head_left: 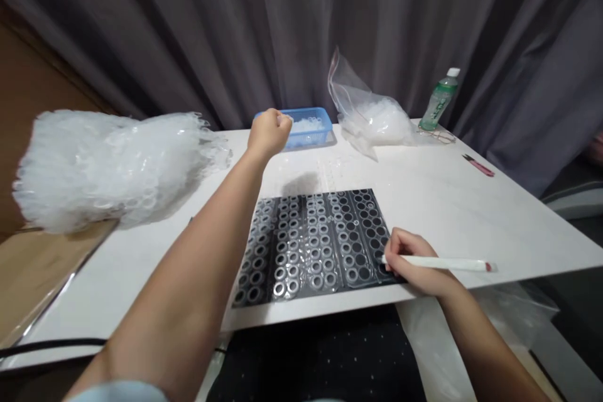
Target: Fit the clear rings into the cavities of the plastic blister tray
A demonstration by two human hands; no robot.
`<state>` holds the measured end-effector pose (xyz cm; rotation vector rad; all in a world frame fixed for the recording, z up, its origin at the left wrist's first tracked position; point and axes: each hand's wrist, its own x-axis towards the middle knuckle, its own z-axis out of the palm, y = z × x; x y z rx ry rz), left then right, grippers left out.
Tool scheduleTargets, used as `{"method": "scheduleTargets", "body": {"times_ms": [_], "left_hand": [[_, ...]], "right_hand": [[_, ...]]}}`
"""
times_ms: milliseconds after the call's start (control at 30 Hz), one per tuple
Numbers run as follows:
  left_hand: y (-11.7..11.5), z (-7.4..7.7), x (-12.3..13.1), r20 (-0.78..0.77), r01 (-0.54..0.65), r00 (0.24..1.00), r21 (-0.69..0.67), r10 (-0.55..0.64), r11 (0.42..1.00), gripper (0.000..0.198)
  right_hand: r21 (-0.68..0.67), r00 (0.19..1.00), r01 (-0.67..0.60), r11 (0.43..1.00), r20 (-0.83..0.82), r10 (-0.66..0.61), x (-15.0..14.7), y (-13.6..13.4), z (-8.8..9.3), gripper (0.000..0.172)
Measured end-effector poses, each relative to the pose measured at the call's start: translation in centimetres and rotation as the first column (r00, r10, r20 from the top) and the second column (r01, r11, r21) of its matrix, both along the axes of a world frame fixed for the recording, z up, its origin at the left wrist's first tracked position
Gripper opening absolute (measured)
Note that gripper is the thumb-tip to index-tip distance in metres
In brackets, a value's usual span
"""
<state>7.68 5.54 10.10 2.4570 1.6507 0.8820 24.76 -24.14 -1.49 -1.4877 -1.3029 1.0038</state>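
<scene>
Left hand point(268, 133) closed in fist at near edge of blue basket point(301, 126), far side of desk point(452, 201); what fist holds hidden. Right hand point(411, 262) pinches white stick point(440, 263), resting on right edge of black tray point(313, 244) near desk front. Tray holes partly filled with clear rings; count unclear under glare. Basket contents whitish, indistinct. Clear bag point(372, 116) right of basket. Big bubbly plastic bundle point(113, 166) at left.

Bare forearms, pale blue sleeve point(117, 391) at left shoulder
</scene>
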Motion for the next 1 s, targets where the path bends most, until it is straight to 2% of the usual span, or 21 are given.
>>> {"method": "scheduleTargets", "body": {"times_ms": [67,167,400,567,733,1000], "left_hand": [[4.5,0.4,0.3,-0.130,-0.063,0.990,-0.027,0.059,0.998,0.028],[8.9,0.4,0.1,-0.340,-0.167,0.932,-0.098,0.125,0.981,0.032],[14.3,-2.3,-0.9,-0.364,-0.189,0.924,-0.161,0.119,0.969,0.028],[17.1,-3.4,-2.0,-0.303,-0.210,0.940,-0.151,0.157,0.966,0.034],[18.9,-3.9,-2.3,-0.278,-0.149,0.956,-0.188,0.093,0.971,0.043],[19.1,-5.6,-1.7,-0.334,-0.050,0.942,-0.258,-0.041,0.965,0.033]], "right_hand": [[-0.011,0.998,-0.007,1.000,0.069,0.008,-0.3,0.2,0.1,0.015],[-0.042,0.989,-0.003,0.999,0.151,0.009,-0.8,0.8,0.3,0.013],[-0.065,0.977,0.021,0.998,0.212,-0.007,-1.3,1.5,0.6,0.015],[-0.075,0.978,0.031,0.997,0.208,-0.014,-1.1,1.5,-0.1,0.016],[-0.094,0.979,0.026,0.995,0.206,-0.006,-1.1,1.3,-0.6,0.016],[-0.087,0.980,0.040,0.995,0.199,-0.022,-1.2,1.4,-0.5,0.016]]}}
